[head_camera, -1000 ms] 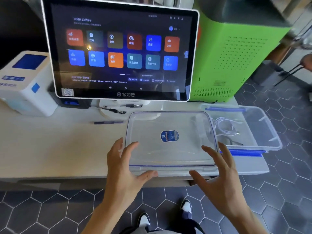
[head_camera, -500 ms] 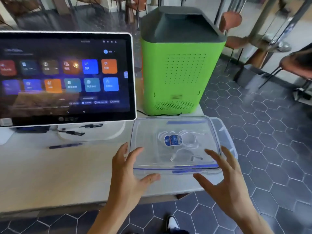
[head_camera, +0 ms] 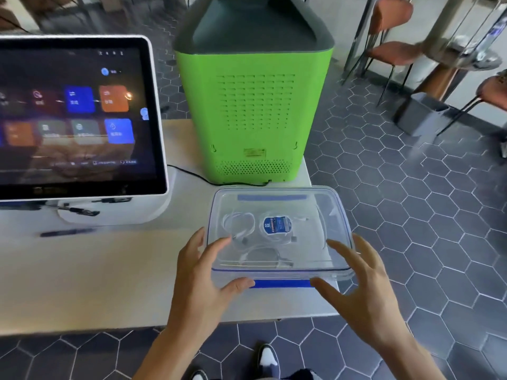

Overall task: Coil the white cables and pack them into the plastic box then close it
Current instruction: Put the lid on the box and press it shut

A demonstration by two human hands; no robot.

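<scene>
The clear plastic box (head_camera: 338,266) stands at the table's front right corner with its clear lid (head_camera: 310,215) lying on top, a blue label at the lid's centre. Coiled white cables (head_camera: 238,223) show through the lid inside the box. A blue latch (head_camera: 281,283) runs along the box's near edge. My left hand (head_camera: 203,281) holds the lid's near left corner, fingers on top and thumb at the front edge. My right hand (head_camera: 362,292) holds the near right corner the same way, with spread fingers.
A green machine (head_camera: 252,111) stands right behind the box. A touchscreen terminal (head_camera: 79,119) fills the left, with pens (head_camera: 65,232) lying in front of its base. The table edge (head_camera: 307,316) is just under my hands; chairs (head_camera: 392,50) stand beyond on the tiled floor.
Both hands carried the lid from the table's middle to the right and set it over the box holding the cables. The view swung right with them.
</scene>
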